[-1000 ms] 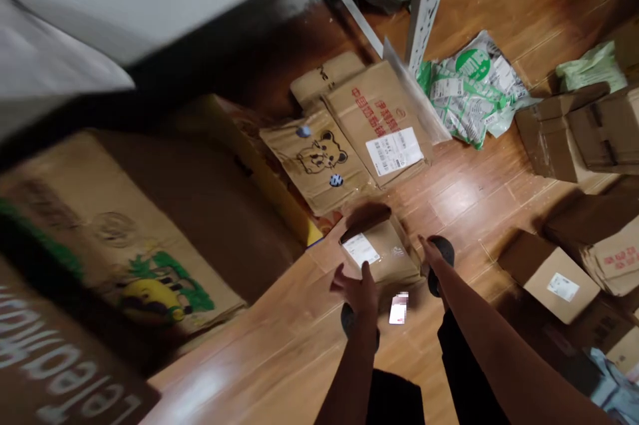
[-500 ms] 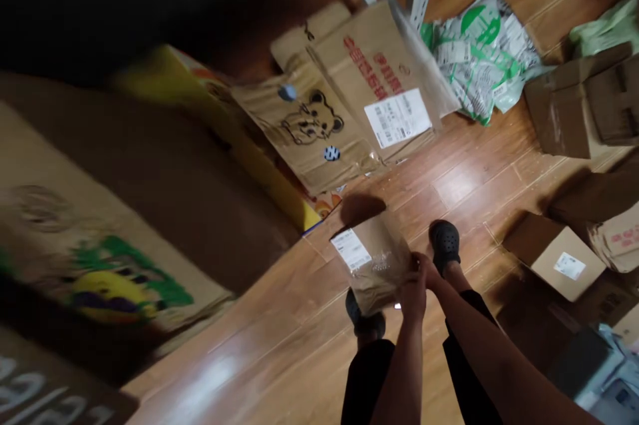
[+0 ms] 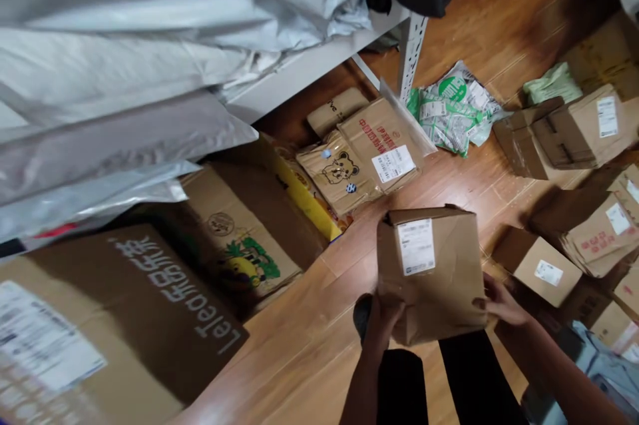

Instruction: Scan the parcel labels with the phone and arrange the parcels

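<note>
Between my two hands I hold a brown cardboard box [image 3: 449, 278] above the floor, in front of my legs. Its upper edge looks creased, and a white shipping label [image 3: 416, 246] is stuck on the side facing me. My left hand [image 3: 385, 324] grips the lower left corner, the thumb lying across the cardboard. At the lower right edge, my right hand [image 3: 500, 302] is closed on the box with its thumb on the front. The fingertips behind the box are hidden.
Left are a large LeTea box [image 3: 164, 312] and a box with a cartoon fruit [image 3: 249, 265]. Grey bags [image 3: 150, 58] lie on a white metal shelf [image 3: 299, 72]. A bear-print carton [image 3: 344, 175], green-white parcel [image 3: 452, 112] and small labelled box [image 3: 536, 265] rest on the wooden floor.
The box has come up closer to me and turned to face me. My hands, formerly together at its right edge, now hold opposite sides. The view has shifted, showing the shelf.
</note>
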Demonstrator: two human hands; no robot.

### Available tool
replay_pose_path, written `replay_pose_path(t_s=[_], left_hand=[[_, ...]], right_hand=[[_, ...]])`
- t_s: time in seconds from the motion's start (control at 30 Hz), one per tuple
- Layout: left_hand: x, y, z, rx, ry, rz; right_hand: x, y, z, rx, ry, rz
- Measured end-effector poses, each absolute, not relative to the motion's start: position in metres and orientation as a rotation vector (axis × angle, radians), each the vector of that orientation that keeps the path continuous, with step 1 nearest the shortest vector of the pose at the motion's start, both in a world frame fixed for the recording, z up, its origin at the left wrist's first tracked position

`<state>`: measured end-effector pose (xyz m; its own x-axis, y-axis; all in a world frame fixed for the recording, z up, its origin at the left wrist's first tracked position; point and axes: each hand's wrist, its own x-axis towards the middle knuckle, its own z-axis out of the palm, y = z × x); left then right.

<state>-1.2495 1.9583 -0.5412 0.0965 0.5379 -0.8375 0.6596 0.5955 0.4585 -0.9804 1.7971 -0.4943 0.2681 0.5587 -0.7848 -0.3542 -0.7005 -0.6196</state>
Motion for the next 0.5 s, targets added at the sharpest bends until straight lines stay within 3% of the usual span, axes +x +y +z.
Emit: replay_pose_path(t_s=[0.23, 0.5], left_hand=[[-1.166, 2.005, -0.482, 0.889, 1.292, 0.058], [-1.118, 2.125, -0.448, 0.674, 1.582, 0.43]], right_hand=[[-0.891, 1.867, -0.441, -1.875, -0.282, 1.297], [-0.859, 2.052, -0.463, -1.644, -0.532, 1.144]])
